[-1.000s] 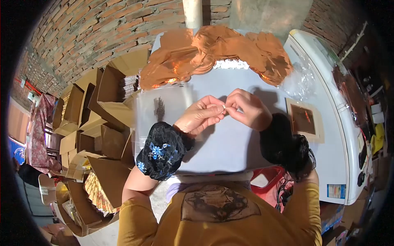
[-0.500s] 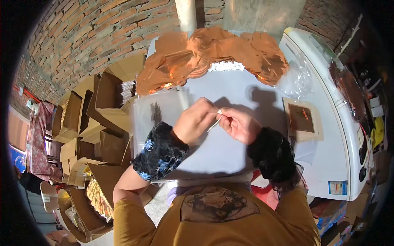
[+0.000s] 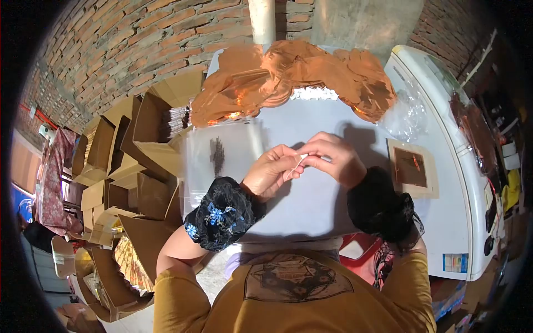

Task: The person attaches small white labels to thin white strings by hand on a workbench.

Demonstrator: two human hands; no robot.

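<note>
Over the middle of the table, my left hand (image 3: 273,171) and my right hand (image 3: 337,159) meet at the fingertips. Between them is a thin white string (image 3: 301,158), with a small white bit at the pinch; its exact form is too small to make out. The fingers of both hands are closed on it. Beyond my hands, a heap of small white pieces (image 3: 313,93) lies against a large pile of copper-brown thin sheets (image 3: 302,66). A clear plastic sheet or bag (image 3: 239,147) with a bundle of dark thin strips (image 3: 216,156) lies left of my left hand.
Open cardboard boxes (image 3: 161,125) crowd the left side, one holding folded golden fans (image 3: 130,261). On the right lie a framed brown panel (image 3: 411,166), crumpled clear plastic (image 3: 404,119) and a white appliance with a rounded edge (image 3: 461,222). A brick wall (image 3: 139,44) stands behind.
My right hand has turned over, its back now facing up, while my left hand has rolled to show its fingers. The string stays pinched between them. The view has shifted slightly.
</note>
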